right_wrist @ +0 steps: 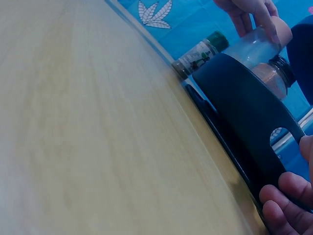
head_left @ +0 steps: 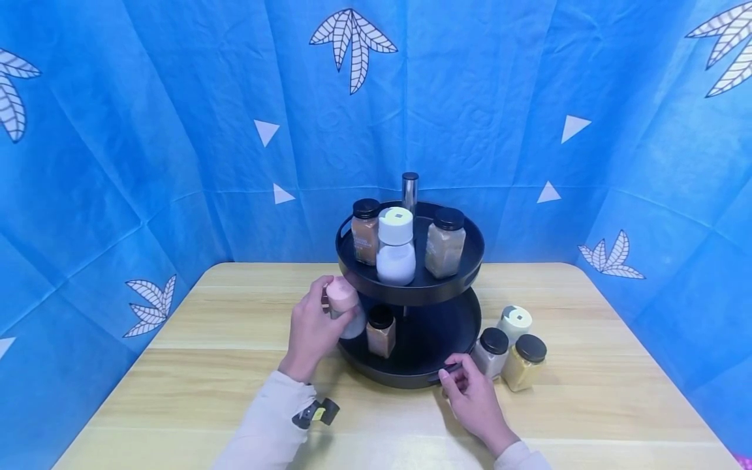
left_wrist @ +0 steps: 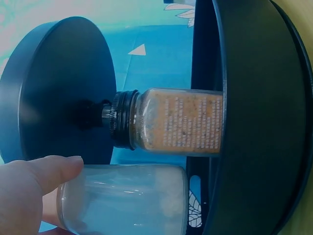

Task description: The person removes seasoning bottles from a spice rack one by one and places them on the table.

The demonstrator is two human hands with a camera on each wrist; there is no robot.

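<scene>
My left hand (head_left: 311,326) grips a clear jar with a pink lid (head_left: 343,295) at the left side of the lower tray (head_left: 431,333) of a black two-tier stand. In the left wrist view, the clear jar (left_wrist: 132,196) holds whitish contents low down, its base close to the tray rim. Beside it on the lower tray stands a black-lidded jar of brown seasoning (head_left: 382,338). At the front right, my right hand (head_left: 474,397) pinches the lower tray's rim near its handle cutout, thumb above and fingertips (right_wrist: 293,186) below.
The upper tray (head_left: 405,295) carries a brown seasoning jar (head_left: 365,238), a white bottle (head_left: 396,261) and a greyish jar (head_left: 445,248). Right of the stand are a white-lidded jar (head_left: 516,320) and two black-lidded jars (head_left: 525,369). The right wrist view shows a green-lidded shaker (right_wrist: 198,58) behind the tray.
</scene>
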